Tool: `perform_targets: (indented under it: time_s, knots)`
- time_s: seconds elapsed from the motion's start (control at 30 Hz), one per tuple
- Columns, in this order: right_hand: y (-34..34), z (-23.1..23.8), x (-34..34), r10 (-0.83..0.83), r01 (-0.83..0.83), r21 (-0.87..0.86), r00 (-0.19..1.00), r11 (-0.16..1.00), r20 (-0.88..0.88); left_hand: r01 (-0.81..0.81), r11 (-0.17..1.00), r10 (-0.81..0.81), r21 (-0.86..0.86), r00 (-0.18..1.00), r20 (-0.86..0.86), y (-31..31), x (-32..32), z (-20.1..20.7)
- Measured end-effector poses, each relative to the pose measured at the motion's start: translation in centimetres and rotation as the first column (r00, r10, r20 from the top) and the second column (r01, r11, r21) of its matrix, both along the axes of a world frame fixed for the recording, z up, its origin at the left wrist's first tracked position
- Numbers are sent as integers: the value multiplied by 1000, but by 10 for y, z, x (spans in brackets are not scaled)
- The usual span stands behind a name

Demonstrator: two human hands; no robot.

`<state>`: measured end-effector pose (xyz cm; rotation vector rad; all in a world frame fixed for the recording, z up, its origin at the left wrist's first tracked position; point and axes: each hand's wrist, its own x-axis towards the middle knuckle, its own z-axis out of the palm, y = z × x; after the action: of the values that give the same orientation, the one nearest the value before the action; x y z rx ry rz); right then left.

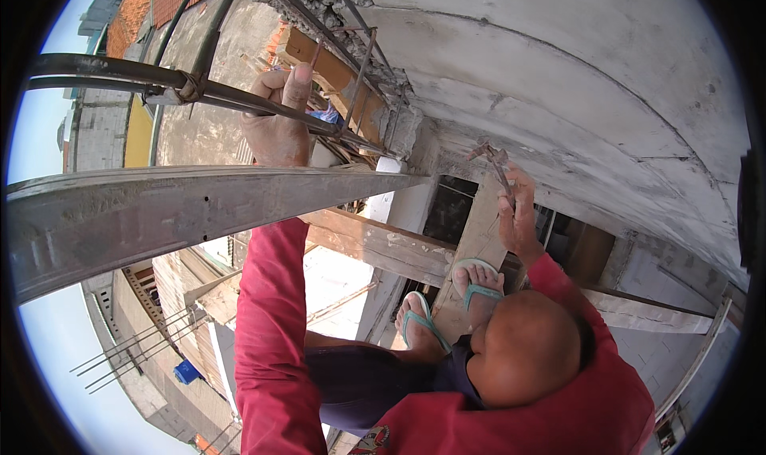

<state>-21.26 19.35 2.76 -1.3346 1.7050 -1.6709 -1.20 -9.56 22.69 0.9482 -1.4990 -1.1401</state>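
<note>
My left hand (279, 128) is closed at the steel reinforcing bars (231, 96), its thumb and curled fingers beside a thin rusty rod that looks like one side of a stirrup (363, 72). The palm is partly hidden behind the bars. A twist of tie wire (190, 88) binds the bars left of this hand. Over on the right, my right hand (520, 215) is wrapped round the handles of rusty pincers (496, 166). The pincers' head points up and left, near the concrete wall and apart from the bars.
A grey metal beam (159, 211) crosses below my left hand. My feet in teal flip-flops (424, 324) rest on a wooden plank (479, 223), high above the ground. A timber (383, 243) crosses beneath. The curved concrete wall (574, 80) rises at the right. Roofs lie far below left.
</note>
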Motion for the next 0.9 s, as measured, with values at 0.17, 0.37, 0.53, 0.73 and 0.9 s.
perform_targets:
  time_s: [0.17, 0.37, 0.53, 0.73, 0.9]
  knots:
    - [-81, 40, -11, 59, -30, -133, 973, 991, 223, -45, 999, 47, -30, 996, 72, 5, -3, 5]
    - [-68, 30, 5, 20, -78, 237, 971, 968, 239, -15, 1000, 15, 16, 1000, 6, 2, 0, 5]
    - [-61, -23, 25, 108, -91, 491, 994, 866, -7, -29, 1000, 30, -11, 999, 38, 2, 1, 0]
    - [-128, -66, 39, 70, 134, 300, 809, 944, -584, -64, 997, 66, -32, 996, 63, 4, -3, 4]
    - [-143, -64, 45, 66, 152, 277, 761, 949, -645, -11, 999, 13, 41, 999, -50, 2, -3, 1]
